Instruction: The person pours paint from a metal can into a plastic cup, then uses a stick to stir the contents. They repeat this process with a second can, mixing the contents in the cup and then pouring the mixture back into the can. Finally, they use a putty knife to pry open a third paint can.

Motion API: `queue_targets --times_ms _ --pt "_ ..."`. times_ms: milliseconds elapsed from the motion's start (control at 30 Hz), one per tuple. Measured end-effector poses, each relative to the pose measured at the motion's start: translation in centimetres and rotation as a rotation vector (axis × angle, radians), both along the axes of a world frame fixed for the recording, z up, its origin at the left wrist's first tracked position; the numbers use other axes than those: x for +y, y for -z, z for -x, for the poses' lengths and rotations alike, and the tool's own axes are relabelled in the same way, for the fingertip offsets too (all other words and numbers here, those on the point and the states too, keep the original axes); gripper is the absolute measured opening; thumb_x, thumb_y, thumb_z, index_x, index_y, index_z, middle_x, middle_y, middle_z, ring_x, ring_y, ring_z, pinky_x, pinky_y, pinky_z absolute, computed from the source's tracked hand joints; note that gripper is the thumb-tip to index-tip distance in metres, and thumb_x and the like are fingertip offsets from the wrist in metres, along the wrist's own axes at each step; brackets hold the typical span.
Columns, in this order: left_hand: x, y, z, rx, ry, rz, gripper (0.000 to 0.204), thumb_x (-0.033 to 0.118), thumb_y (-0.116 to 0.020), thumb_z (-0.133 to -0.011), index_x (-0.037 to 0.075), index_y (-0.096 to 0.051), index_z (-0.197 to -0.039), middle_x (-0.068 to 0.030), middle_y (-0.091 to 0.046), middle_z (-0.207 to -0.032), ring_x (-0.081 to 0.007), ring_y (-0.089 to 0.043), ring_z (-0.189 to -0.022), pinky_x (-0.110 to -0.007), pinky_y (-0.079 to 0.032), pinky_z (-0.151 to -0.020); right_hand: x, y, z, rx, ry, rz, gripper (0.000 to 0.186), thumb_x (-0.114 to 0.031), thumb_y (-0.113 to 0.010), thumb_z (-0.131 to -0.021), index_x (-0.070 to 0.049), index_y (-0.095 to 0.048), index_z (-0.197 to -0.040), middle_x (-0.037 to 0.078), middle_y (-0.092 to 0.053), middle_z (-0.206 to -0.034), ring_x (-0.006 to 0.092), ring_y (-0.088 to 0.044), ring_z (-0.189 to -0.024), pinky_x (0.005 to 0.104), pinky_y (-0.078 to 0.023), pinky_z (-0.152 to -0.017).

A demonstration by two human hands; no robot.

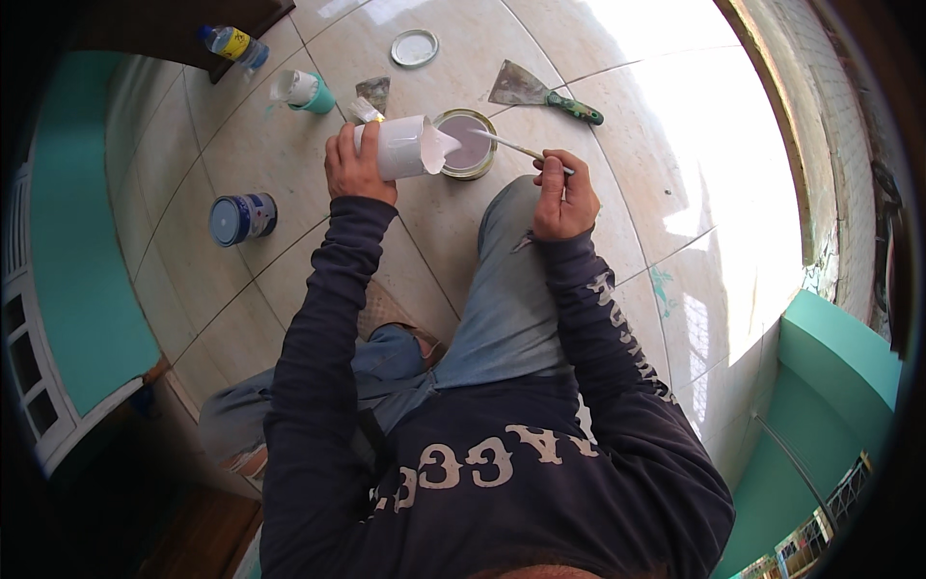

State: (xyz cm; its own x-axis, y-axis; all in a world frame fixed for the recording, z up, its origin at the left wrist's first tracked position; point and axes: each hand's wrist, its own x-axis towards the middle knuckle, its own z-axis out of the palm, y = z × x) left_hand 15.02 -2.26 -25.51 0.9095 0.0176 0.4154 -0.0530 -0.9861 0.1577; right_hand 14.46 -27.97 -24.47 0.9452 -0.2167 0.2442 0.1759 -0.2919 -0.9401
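Note:
My left hand [361, 170] grips a white cylindrical container [398, 148] tipped sideways, pale paint at its mouth pouring toward an open metal can [466, 164] of lilac-grey paint. My right hand [565, 197] is closed on a thin stick [521, 147], its far end in or over that can. Behind the white container lie a paintbrush [367, 111], partly hidden, and a small scraper [373, 92]. Beyond my right hand a wide scraper [524, 89] with a green and black handle lies on the tiles.
A round lid [414, 46] lies farther off. A teal cup [312, 95] with white stuff stands left, near a plastic bottle [233, 46]. A blue can [241, 219] stands left of my arm. My bent legs [511, 270] are below the work. Teal walls [77, 241] border the tiled floor.

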Motion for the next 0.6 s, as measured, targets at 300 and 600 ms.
queue_targets --times_ms 300,600 --pt "0.7 -0.8 -0.7 0.015 0.052 -0.069 0.079 -0.002 -0.076 -0.052 0.016 -0.051 -0.125 -0.0128 -0.047 -0.126 -0.0375 -0.046 -0.113 -0.048 -0.042 -0.096 0.3 0.5 0.2 -0.010 -0.068 0.058 0.013 -0.011 -0.057 -0.096 -0.001 -0.061 -0.103 0.015 -0.067 -0.085 0.0244 -0.067 -0.075 0.0314 -0.052 -0.068" --pt "1.0 -2.3 -2.3 -0.060 0.201 -0.241 0.069 0.002 -0.073 -0.060 0.019 -0.055 -0.125 -0.0135 -0.049 -0.128 -0.0386 -0.047 -0.116 -0.048 -0.042 -0.096 0.8 0.5 0.0 -0.026 -0.043 0.054 0.011 -0.008 -0.058 -0.094 0.000 -0.061 -0.102 0.015 -0.066 -0.083 0.0245 -0.064 -0.068 0.0314 -0.050 -0.064"
